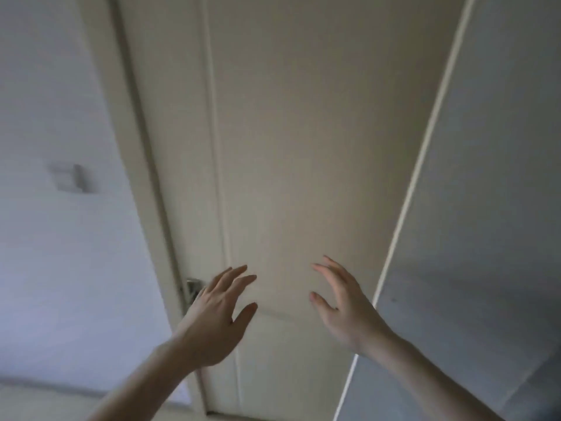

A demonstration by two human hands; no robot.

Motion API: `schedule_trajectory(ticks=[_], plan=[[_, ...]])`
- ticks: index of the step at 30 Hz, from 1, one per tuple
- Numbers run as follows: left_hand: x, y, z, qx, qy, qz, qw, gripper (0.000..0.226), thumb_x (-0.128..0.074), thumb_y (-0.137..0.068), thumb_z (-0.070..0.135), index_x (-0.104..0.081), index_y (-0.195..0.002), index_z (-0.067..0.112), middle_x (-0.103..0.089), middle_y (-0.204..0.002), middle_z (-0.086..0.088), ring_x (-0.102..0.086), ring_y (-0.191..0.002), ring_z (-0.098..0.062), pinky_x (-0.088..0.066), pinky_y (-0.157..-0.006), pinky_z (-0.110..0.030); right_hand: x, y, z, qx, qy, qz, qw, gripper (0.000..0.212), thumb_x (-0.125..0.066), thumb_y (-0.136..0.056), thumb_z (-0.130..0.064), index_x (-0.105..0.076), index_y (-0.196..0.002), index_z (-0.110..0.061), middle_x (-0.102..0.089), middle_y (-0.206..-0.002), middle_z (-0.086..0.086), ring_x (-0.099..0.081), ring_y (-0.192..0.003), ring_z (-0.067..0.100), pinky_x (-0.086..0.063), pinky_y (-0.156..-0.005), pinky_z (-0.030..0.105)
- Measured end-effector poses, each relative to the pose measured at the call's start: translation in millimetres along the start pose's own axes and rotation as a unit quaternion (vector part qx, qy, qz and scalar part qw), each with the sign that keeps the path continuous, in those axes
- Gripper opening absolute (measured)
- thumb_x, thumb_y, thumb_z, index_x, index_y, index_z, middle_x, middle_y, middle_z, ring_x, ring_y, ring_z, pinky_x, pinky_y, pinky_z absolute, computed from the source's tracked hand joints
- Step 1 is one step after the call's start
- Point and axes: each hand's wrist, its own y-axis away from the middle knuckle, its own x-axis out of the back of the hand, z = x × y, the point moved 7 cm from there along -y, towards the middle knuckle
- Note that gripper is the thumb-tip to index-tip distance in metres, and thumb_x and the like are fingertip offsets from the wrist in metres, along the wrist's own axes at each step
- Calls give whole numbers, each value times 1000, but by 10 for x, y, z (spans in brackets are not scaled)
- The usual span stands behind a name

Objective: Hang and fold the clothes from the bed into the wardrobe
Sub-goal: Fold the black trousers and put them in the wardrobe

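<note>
While both reach out, left hand (pixel 217 311) and right hand (pixel 343 302) spread, empty, before cream door (pixel 303 147), perhaps metal handle (pixel 192 287) beside.

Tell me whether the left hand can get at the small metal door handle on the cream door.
Probably yes: the left hand is open, holds nothing, and hovers right beside the metal door handle, partly overlapping it. Nothing blocks it.

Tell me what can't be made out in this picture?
- Door handle, head view: mostly hidden behind the left hand; its shape is unclear.
- Wall switch: blurred, no detail.
- Clothes, bed, wardrobe interior: out of frame.
- Whether the right hand touches the door: cannot tell.
- Panel at right: cut off by the edge.
</note>
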Motion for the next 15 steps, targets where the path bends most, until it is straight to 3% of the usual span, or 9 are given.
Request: schedule_trajectory(ticks=[4,7,15], plan=[[850,956,-1408,126,-51,32,990,51,-45,-103,51,-39,-152,39,-22,-165,21,-14,-154,-6,-18,-124,-29,-1285,-407,-1325,96,-46,-85,991,54,-61,-101,-31,-44,-152,-24,-29,-164,-7,-20,-153,4,-8,-119,11],[1383,1635,-2275,202,-66,61,975,51,-46,-103,51,-39,-152,40,-20,-164,24,-12,-153,-3,-19,-123,-28,-2159,-589,-2232,132,-87,-145,977,54,-59,-102,-34,-42,-153,-29,-26,-166,-12,-18,-153,1,-13,-123,19],[2177,3072,-3826,374,-74,91,920,55,-49,-98,56,-38,-150,43,-23,-163,24,-24,-149,-6,-29,-120,-33,-3978,-700,-3993,202,-128,-315,918,54,-52,-105,-38,-35,-156,-36,-16,-167,-21,-12,-153,-3,-12,-122,22]])
